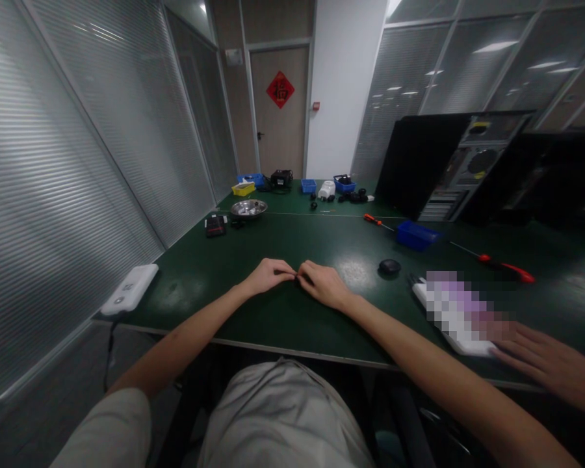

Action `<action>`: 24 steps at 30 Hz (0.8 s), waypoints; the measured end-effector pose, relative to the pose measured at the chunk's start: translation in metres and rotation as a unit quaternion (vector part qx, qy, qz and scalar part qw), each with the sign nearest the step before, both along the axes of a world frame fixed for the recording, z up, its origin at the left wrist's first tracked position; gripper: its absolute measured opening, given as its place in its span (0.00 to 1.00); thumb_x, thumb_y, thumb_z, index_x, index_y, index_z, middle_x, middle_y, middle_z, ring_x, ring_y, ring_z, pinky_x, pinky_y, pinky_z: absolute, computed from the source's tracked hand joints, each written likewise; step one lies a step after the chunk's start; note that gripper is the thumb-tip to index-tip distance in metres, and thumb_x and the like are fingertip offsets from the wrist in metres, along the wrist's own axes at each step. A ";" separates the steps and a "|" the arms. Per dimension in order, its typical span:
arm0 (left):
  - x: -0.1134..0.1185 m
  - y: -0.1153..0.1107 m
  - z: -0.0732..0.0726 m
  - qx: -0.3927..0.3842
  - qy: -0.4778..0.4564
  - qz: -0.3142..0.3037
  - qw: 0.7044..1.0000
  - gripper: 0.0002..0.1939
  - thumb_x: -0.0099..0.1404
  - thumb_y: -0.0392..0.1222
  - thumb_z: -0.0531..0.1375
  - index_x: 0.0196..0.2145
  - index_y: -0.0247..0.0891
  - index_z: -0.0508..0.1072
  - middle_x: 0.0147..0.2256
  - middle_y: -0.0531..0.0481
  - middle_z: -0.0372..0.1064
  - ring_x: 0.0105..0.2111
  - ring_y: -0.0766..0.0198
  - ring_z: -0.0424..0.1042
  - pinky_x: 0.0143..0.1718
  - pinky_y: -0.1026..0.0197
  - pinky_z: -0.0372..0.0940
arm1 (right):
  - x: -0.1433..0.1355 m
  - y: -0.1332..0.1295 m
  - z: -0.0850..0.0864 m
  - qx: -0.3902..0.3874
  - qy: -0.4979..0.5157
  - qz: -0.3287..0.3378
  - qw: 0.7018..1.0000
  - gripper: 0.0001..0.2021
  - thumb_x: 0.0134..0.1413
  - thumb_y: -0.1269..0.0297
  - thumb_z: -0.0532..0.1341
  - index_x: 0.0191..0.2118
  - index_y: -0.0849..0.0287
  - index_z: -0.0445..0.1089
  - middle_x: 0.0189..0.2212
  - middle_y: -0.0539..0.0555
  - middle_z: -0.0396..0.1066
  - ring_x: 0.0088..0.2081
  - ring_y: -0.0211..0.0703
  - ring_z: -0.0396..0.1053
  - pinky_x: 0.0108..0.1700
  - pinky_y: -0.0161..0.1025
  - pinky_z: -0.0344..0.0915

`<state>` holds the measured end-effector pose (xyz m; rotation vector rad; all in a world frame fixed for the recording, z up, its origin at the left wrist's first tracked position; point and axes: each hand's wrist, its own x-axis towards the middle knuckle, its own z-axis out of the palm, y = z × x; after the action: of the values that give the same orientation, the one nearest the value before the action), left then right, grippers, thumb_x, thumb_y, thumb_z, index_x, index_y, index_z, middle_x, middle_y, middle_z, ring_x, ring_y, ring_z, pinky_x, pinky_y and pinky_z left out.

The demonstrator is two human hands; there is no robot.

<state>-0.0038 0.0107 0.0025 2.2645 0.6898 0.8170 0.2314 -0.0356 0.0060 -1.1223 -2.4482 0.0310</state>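
Note:
Both of my hands meet over the green table in the middle of the view. My left hand (269, 275) is closed in a pinch, its fingertips pointing right. Facing it, my right hand (322, 282) is closed too, its fingers curled toward the left fingertips. Between the two pinches shows a tiny dark piece (296, 276), too small to name. The green table (277, 318) lies just beneath both hands. To the right of my right hand is a black computer mouse (389, 266).
Another person's hand (550, 357) rests at right by a white device (461, 331), partly pixelated. Red-handled screwdrivers (509, 268) flank a blue tray (416, 235). A metal bowl (249, 208) and a white box (130, 289) stand left. A computer case (429, 162) stands back right.

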 end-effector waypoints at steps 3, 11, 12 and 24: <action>0.000 0.001 0.002 -0.005 -0.008 0.009 1.000 0.11 0.70 0.46 0.62 0.41 0.40 0.83 0.42 0.45 0.77 0.42 0.60 0.76 0.47 0.59 0.68 | 0.000 0.001 -0.001 0.003 -0.004 -0.001 1.000 0.04 0.71 0.62 0.55 0.44 0.55 0.65 0.40 0.52 0.70 0.37 0.40 0.68 0.35 0.35 0.55; 0.000 0.018 -0.006 0.067 0.025 0.055 0.996 0.11 0.70 0.46 0.62 0.42 0.41 0.83 0.41 0.46 0.74 0.41 0.60 0.74 0.46 0.58 0.67 | 0.001 0.000 -0.001 0.003 0.012 -0.008 1.000 0.04 0.69 0.64 0.57 0.43 0.55 0.67 0.39 0.51 0.71 0.36 0.39 0.68 0.35 0.35 0.55; -0.001 0.020 -0.007 0.077 0.040 0.045 0.995 0.11 0.71 0.45 0.61 0.43 0.42 0.83 0.42 0.46 0.74 0.42 0.60 0.73 0.46 0.57 0.67 | 0.001 0.001 -0.001 0.002 0.016 -0.010 1.000 0.04 0.68 0.64 0.57 0.43 0.55 0.68 0.39 0.51 0.71 0.36 0.39 0.68 0.35 0.35 0.55; -0.013 0.006 0.004 0.111 0.096 0.004 0.989 0.14 0.75 0.41 0.55 0.52 0.43 0.77 0.50 0.45 0.72 0.52 0.59 0.70 0.56 0.54 0.64 | 0.004 0.005 -0.004 0.006 0.066 -0.032 0.997 0.04 0.67 0.63 0.58 0.42 0.55 0.68 0.38 0.50 0.71 0.33 0.38 0.66 0.34 0.35 0.55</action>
<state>-0.0168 0.0166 0.0065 2.5677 0.7257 0.7150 0.2358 -0.0308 0.0024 -1.1542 -2.2925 0.0679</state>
